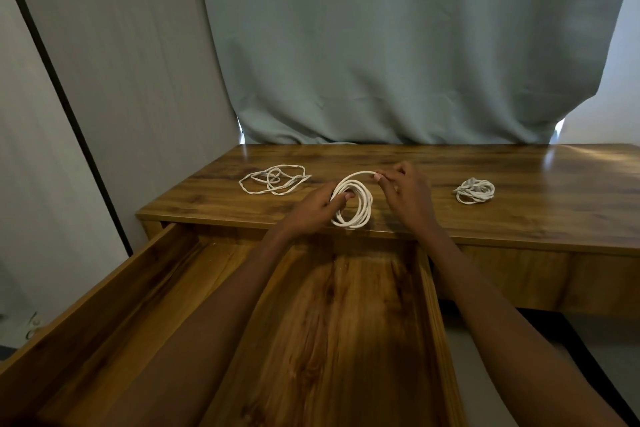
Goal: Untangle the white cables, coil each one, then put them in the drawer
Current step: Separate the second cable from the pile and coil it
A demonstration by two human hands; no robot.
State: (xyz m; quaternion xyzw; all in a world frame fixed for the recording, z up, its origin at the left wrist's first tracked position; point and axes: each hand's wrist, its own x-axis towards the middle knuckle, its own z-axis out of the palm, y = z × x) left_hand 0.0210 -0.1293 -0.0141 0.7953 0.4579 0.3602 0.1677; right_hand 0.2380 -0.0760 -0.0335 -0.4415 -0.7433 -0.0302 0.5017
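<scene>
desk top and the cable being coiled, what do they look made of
Desk top: wood or a wood-look laminate, judging by the brown grain; the window glare on it suggests a glossy finish. Cable being coiled: white and matte, bending in smooth rounded loops, so probably a flexible plastic or rubber jacket, though a braided one cannot be ruled out.
</scene>
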